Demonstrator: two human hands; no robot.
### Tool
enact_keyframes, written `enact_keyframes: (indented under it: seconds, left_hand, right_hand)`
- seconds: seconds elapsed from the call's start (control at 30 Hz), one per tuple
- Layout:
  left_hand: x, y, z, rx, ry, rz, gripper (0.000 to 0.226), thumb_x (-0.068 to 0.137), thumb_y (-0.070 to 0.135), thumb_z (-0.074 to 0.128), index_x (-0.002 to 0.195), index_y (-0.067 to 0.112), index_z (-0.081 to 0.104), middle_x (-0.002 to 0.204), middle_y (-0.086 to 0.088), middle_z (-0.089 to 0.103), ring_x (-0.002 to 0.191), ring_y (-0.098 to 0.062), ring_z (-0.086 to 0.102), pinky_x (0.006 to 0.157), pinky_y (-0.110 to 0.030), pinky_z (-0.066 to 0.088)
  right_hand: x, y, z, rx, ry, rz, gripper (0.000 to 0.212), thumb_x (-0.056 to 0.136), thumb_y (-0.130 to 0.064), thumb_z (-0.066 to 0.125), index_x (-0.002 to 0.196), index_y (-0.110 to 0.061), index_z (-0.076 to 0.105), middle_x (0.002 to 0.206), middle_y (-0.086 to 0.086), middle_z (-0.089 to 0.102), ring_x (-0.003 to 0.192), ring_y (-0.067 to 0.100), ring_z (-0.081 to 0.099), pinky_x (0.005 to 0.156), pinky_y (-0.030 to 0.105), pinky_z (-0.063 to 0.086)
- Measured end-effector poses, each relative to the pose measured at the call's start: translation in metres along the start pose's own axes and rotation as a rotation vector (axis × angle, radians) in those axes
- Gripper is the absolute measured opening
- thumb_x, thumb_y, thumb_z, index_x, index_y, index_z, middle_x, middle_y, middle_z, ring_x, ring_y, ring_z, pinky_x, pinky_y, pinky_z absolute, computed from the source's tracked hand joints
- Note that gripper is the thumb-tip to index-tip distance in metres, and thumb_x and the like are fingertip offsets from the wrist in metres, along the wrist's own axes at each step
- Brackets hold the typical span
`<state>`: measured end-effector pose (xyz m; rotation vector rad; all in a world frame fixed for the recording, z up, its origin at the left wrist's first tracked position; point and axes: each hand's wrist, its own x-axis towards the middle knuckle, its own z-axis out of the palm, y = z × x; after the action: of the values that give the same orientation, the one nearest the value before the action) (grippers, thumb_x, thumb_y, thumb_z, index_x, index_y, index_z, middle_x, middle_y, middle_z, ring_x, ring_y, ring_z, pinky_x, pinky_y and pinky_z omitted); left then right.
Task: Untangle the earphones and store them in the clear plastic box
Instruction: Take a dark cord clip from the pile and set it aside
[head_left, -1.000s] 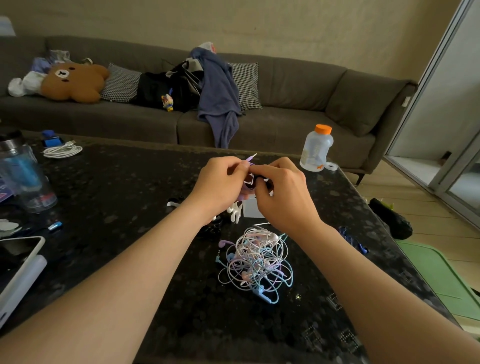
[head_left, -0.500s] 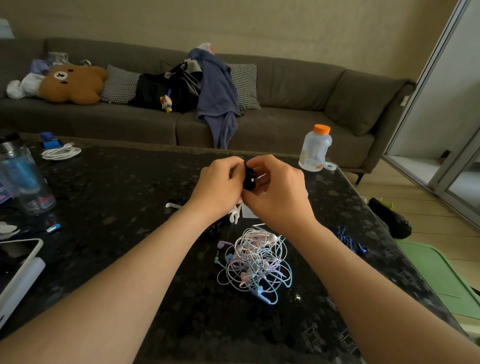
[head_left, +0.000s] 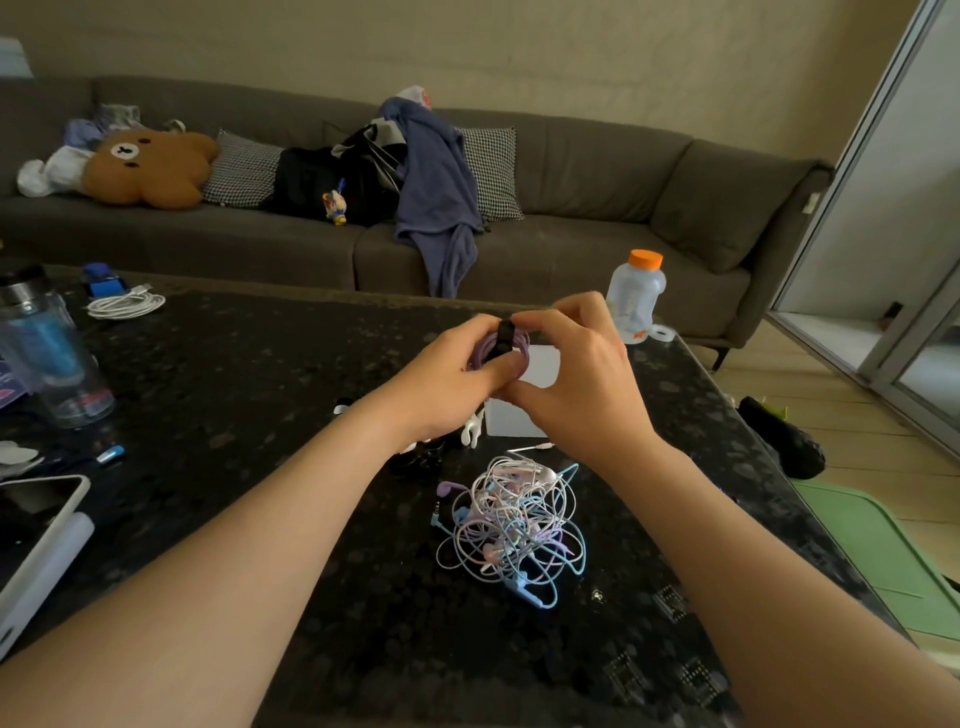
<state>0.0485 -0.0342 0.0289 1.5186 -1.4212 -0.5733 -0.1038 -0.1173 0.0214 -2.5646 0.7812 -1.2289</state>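
head view: the left hand curls round the purple coil, thumb under it, and the right hand pinches the black tie wrapped over its top. the coil lies crosswise between both hands, off the table, with the box just beyond and below, nearer the right hand. the tangle lies nearer the person.

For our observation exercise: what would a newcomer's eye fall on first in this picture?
The left hand and right hand, mid-frame, pinch a purple coil banded in black. Below them, nearer the camera, a pastel tangle of earphones lies on the dark table. Far left, a bear cushion sits on the sofa.
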Motion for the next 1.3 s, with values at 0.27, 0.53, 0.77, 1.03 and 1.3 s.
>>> enact_keyframes:
  seconds: [0.27, 0.53, 0.77, 1.03, 1.3]
  left_hand:
    - [-0.002, 0.008, 0.007, -0.027, 0.031, 0.009, 0.025, 0.112, 0.027, 0.049, 0.135, 0.023, 0.059, 0.114, 0.000, 0.072, 0.102, -0.016, 0.071, 0.088, -0.039, 0.061]
    - [0.003, 0.010, 0.007, -0.253, -0.011, -0.074, 0.027, 0.114, 0.027, 0.046, 0.132, 0.022, 0.065, 0.109, -0.010, 0.075, 0.101, -0.032, 0.075, 0.081, -0.047, 0.061]
    - [0.005, 0.007, 0.006, -0.301, -0.017, -0.090, 0.025, 0.113, 0.027, 0.049, 0.127, 0.019, 0.068, 0.111, -0.013, 0.075, 0.096, -0.028, 0.074, 0.074, -0.043, 0.056]
    - [0.007, 0.004, 0.009, -0.259, 0.062, -0.098, 0.029, 0.111, 0.032, 0.053, 0.138, 0.025, 0.062, 0.126, -0.002, 0.072, 0.114, -0.025, 0.071, 0.080, -0.040, 0.060]
    - [0.004, 0.014, 0.003, -0.549, 0.100, -0.214, 0.025, 0.108, 0.031, 0.059, 0.124, 0.020, 0.075, 0.115, -0.012, 0.078, 0.104, -0.029, 0.073, 0.083, -0.049, 0.056]
  right_hand:
    - [0.001, -0.002, -0.001, 0.010, 0.024, -0.002, 0.032, 0.100, -0.011, 0.068, 0.132, -0.015, 0.073, 0.116, 0.003, 0.073, 0.100, 0.013, 0.068, 0.089, 0.033, 0.060]
    - [0.005, -0.008, -0.003, 0.402, 0.091, 0.395, 0.012, 0.100, -0.024, 0.073, 0.111, -0.026, 0.078, 0.090, -0.009, 0.079, 0.079, 0.007, 0.076, 0.080, 0.037, 0.065]
    - [0.007, -0.006, -0.004, 0.415, 0.063, 0.384, 0.021, 0.098, -0.026, 0.076, 0.119, -0.023, 0.078, 0.099, -0.011, 0.079, 0.092, 0.005, 0.074, 0.090, 0.036, 0.063]
    - [0.005, -0.010, -0.006, 0.386, -0.022, 0.416, 0.026, 0.106, -0.021, 0.059, 0.117, -0.032, 0.079, 0.093, -0.014, 0.078, 0.089, 0.005, 0.073, 0.085, 0.042, 0.063]
    - [0.009, -0.013, -0.008, 0.740, -0.098, 0.581, 0.053, 0.105, -0.003, 0.043, 0.150, -0.030, 0.055, 0.122, 0.006, 0.069, 0.101, 0.012, 0.072, 0.088, 0.032, 0.062]
